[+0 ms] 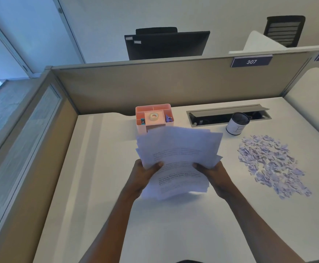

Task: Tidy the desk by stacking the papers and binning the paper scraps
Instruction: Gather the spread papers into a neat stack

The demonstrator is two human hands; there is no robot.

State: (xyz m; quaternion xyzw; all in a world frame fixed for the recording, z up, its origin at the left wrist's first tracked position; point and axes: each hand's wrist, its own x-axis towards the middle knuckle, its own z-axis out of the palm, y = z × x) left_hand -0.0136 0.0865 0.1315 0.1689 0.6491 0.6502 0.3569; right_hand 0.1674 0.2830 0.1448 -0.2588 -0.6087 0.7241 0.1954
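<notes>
Both hands hold a loose sheaf of papers [177,160] above the middle of the white bench [101,186], the sheets fanned and uneven at their far edges so that several corners stick out past one another. The left hand [145,172] grips the sheaf at its left side, thumb on top of the printed face and fingers beneath; the right hand [213,172] clasps the right side in the same way, thumb lying across the top sheet. The papers are tilted up toward the camera and appear to be lifted clear of the bench, though their near edge is blurred and I cannot be sure it is not touching. Lines of dark print run across the top sheet, too soft to read. To the right, well apart from the hands, a wide scatter of pale paper scraps [270,166] lies flat on the bench. Just beyond the scraps stands a small white cup [237,124] with a dark rim, upright, beside a grey cable slot [226,113]. Behind the papers sits a pink organiser [153,117] with a roll of tape [154,116] in its centre compartment.
</notes>
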